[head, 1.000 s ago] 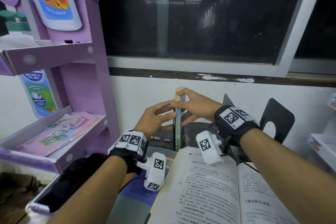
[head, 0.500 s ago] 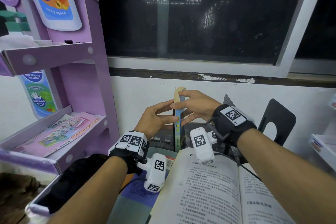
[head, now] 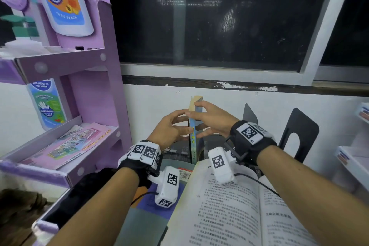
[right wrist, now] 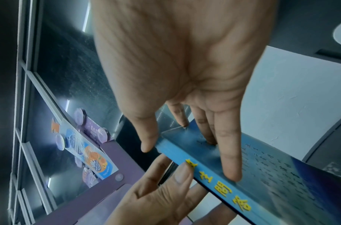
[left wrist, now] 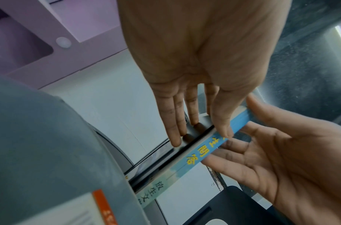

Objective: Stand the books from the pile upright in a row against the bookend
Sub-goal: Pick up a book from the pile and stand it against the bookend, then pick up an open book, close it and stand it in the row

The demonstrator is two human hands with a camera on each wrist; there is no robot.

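Head view: blue book stays upright, right hand pinching its top, left hand pressing it with straight fingers.

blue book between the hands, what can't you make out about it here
Foot of the blue book: head view, behind the open book; what it stands on is hidden.
Contact with the bookend: head view, the right hand and wrist cover the space between.
Top spine character: both wrist views, under the thumb of the left hand.
Cover print: right wrist view, blurred.
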